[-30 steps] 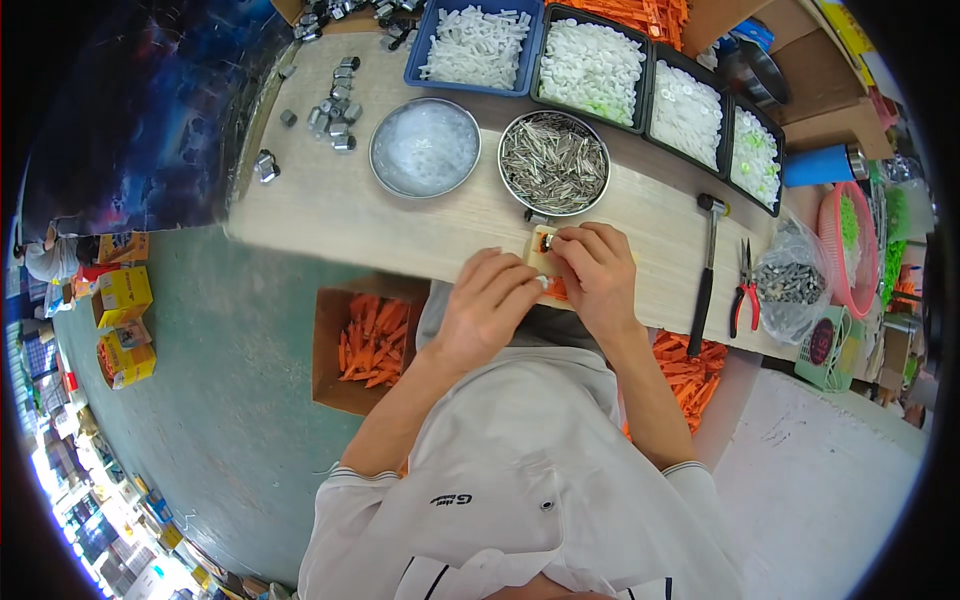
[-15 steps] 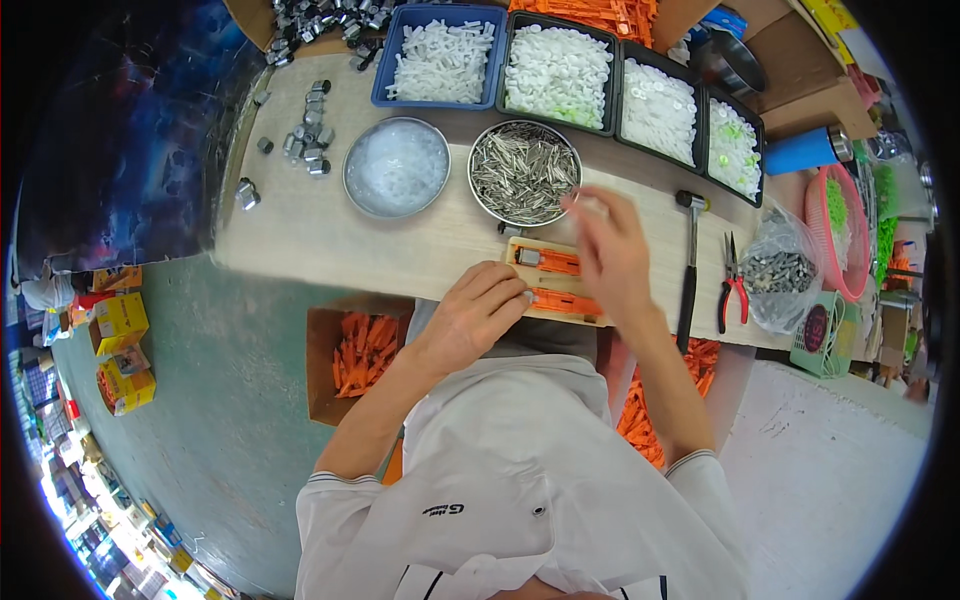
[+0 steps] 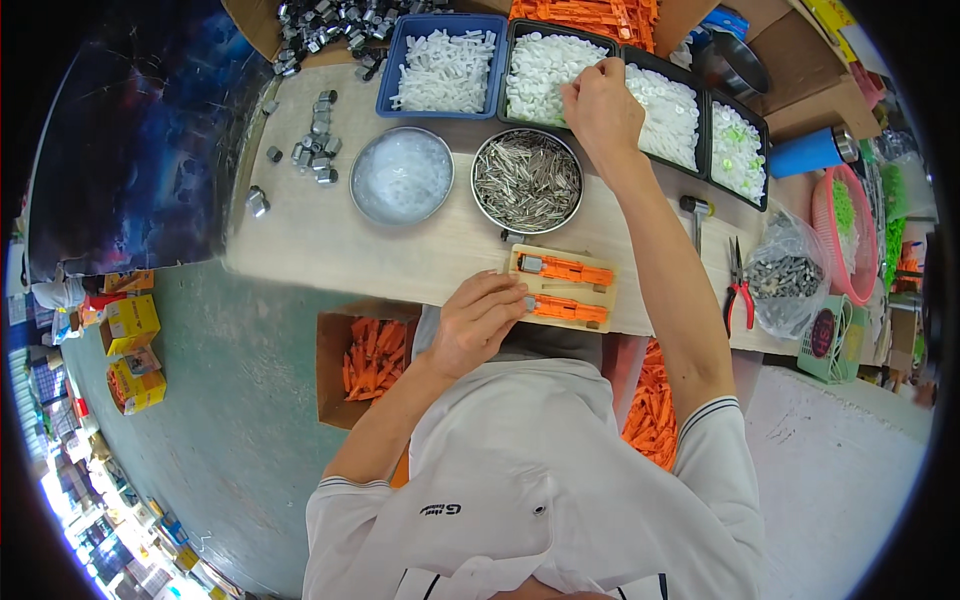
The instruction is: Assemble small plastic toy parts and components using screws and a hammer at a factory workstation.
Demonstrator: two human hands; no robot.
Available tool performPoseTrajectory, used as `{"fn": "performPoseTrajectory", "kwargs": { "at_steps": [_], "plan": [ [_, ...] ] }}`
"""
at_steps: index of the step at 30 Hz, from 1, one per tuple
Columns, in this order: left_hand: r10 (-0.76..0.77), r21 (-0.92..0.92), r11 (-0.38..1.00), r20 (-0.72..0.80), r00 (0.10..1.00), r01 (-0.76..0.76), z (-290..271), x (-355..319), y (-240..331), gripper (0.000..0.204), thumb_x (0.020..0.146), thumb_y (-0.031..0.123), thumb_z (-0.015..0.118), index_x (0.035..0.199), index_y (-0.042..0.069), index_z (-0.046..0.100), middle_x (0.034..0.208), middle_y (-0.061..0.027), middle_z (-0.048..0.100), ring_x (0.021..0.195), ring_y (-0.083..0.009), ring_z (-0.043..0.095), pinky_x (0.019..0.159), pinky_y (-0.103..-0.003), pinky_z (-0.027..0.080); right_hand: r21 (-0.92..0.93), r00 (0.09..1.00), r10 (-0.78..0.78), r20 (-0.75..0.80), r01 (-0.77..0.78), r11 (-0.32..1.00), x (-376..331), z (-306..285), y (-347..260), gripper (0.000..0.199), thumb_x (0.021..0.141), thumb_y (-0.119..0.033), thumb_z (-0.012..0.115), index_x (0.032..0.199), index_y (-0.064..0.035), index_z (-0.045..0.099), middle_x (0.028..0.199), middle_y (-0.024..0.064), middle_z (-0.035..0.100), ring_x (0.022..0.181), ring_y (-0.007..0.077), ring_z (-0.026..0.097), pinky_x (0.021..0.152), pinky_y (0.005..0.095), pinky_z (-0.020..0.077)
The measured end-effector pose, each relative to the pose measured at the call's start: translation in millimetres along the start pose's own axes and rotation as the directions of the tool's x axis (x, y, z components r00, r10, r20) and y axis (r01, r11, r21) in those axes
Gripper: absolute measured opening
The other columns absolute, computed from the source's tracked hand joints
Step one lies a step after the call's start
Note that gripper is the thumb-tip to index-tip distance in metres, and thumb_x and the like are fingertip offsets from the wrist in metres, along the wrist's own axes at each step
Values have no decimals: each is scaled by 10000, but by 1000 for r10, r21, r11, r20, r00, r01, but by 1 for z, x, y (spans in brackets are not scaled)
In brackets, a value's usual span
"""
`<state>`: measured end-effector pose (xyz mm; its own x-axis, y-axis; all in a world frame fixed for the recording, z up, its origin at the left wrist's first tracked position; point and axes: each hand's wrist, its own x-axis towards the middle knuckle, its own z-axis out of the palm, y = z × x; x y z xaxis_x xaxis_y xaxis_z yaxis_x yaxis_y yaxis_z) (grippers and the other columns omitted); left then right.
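The small pale wooden jig block (image 3: pixel 562 287) lies at the near edge of the long wooden workbench (image 3: pixel 330 240) and serves as the landmark here. It carries two orange plastic elongated parts (image 3: pixel 566 271), one in each of its two slots, lying side by side. The left hand (image 3: pixel 478 322) rests at the jig's left end, fingers curled against the block and the end of the nearer orange part, pressing it steady rather than lifting anything. The right hand (image 3: pixel 601 108) is stretched well beyond the jig, over the black plastic tray of small white plastic pieces (image 3: pixel 545 70), fingers bunched down into the heap; whether a piece is already pinched between them I cannot tell. Between the jig and that tray sits the round metal bowl of thin grey metal pins (image 3: pixel 527 181), and left of it a round metal bowl of clear small bits (image 3: pixel 401 177). The step in hand looks like fetching a white piece for the orange parts held in the jig. The next move would call for a clean single-piece pinch, then a carry back over the pin bowl to the jig while the left hand keeps the block from shifting.
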<state>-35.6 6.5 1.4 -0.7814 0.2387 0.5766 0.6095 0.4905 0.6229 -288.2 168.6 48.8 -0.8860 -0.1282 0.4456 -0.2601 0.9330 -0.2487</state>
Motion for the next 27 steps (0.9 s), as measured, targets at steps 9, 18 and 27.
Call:
{"fn": "performPoseTrajectory", "kwargs": {
  "at_steps": [9, 18, 27],
  "plan": [
    [-54, 237, 969, -95, 994, 75, -1, 48, -6, 199, 771, 64, 745, 956, 38, 677, 1035, -125, 645, 956, -312, 603, 798, -443, 511, 107, 997, -14, -73, 22, 994, -8, 7, 3, 82, 838, -103, 692, 864, -25, 690, 1064, 137, 636, 813, 360, 685, 708, 443, 565],
    [-320, 505, 817, -9, 948, 280, 20, 104, -34, 147, 765, 99, 764, 868, 49, 673, 931, -103, 613, 950, -298, 573, 797, -415, 484, 481, 977, -41, -211, 140, 865, -47, -20, 11, 41, 887, -19, 665, 907, 3, 635, 1011, 104, 618, 730, 233, 649, 636, 321, 527],
    [-288, 363, 891, -17, 958, 274, 13, 101, -39, 114, 789, 70, 746, 874, 42, 675, 931, -98, 612, 937, -299, 573, 797, -415, 486, 815, 928, 274, 251, -355, 458, -144, -58, -17, 63, 976, -55, 617, 1003, 2, 615, 1048, 62, 657, 871, 102, 618, 778, 241, 507]
  ]
}}
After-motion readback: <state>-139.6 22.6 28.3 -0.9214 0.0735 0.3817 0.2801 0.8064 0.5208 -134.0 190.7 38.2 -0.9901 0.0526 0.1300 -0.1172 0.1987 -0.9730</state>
